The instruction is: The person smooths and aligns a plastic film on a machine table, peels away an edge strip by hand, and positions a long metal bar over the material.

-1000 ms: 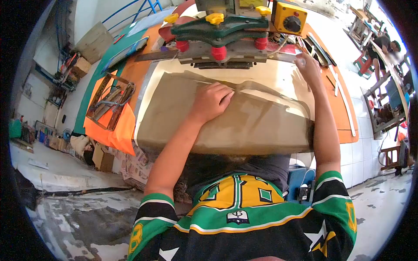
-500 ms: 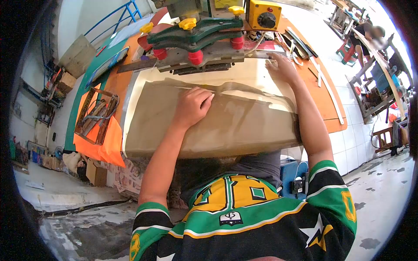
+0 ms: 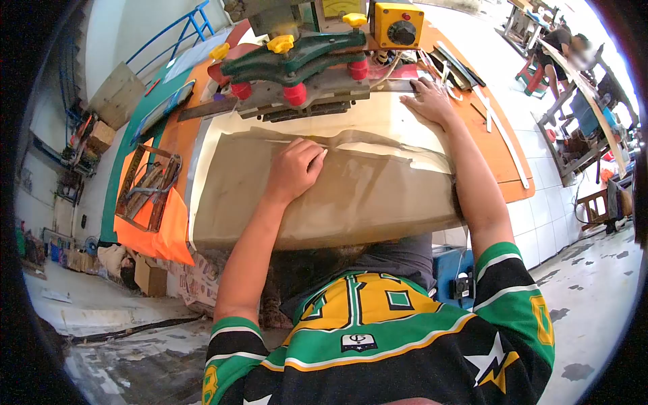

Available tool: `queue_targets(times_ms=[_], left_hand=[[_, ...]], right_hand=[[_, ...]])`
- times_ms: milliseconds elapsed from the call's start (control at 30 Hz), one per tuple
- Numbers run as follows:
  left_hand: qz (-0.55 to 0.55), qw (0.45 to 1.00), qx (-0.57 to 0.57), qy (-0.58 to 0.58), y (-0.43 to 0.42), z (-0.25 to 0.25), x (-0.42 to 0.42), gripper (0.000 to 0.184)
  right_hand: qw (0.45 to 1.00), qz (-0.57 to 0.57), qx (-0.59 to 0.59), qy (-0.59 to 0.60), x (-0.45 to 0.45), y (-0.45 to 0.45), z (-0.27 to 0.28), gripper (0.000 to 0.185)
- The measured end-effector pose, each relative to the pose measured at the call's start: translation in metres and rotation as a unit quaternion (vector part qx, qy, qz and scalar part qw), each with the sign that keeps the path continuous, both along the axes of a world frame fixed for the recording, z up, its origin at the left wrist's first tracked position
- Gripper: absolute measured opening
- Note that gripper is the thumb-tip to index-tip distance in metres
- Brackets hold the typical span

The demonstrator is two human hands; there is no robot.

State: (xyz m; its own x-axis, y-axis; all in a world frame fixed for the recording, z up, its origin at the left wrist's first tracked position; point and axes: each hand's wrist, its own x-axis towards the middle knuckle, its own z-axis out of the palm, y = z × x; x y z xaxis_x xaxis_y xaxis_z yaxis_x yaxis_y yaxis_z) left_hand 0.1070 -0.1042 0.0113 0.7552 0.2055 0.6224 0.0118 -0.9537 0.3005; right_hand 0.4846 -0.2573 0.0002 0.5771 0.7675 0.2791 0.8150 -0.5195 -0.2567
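A brownish, see-through plastic sheet [image 3: 351, 196] lies over a pale surface [image 3: 391, 115] and hangs down at the near side. Its far edge is wavy and lifted in places. My left hand [image 3: 295, 170] rests on the sheet near that edge, fingers curled in and pressed together on it. Farther off to the right, my right hand [image 3: 430, 104] lies with its fingers apart, fingertips at the right end of the flat metal bar [image 3: 398, 86] below the press. The green press head [image 3: 297, 61], with yellow knobs and red spacers, stands just beyond both hands.
A yellow control box [image 3: 397, 25] with a black dial is behind the press. On the left, a wooden crate of tools [image 3: 150, 185] sits on orange sheeting [image 3: 162, 233]. White strips [image 3: 503, 135] lie at the table's right side. Another person [image 3: 560, 57] is at the far right.
The view has shifted slightly. My right hand's fingers have settled lower onto the bar's end. My left hand stays at about the same spot on the sheet.
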Motion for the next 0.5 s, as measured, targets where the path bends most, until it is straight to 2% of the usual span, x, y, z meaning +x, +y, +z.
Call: queue_targets(times_ms=[233,400,433,500], left_hand=[[0.014,1.0,0.003,0.005,-0.002,0.002,-0.001,0.009],[0.015,1.0,0.01,0.005,-0.002,0.003,-0.002,0.01],[0.018,1.0,0.012,0.009,-0.003,0.004,-0.003,0.01],[0.017,1.0,0.01,0.008,-0.002,0.003,-0.003,0.01]], right_hand=[[0.998,-0.018,0.018,-0.055,0.003,0.001,-0.001,0.081],[0.997,0.028,0.056,-0.05,0.0,-0.002,0.001,0.056],[0.997,0.029,0.056,-0.049,-0.001,-0.003,0.004,0.056],[0.999,0.038,0.008,-0.021,-0.003,-0.005,0.013,0.051]])
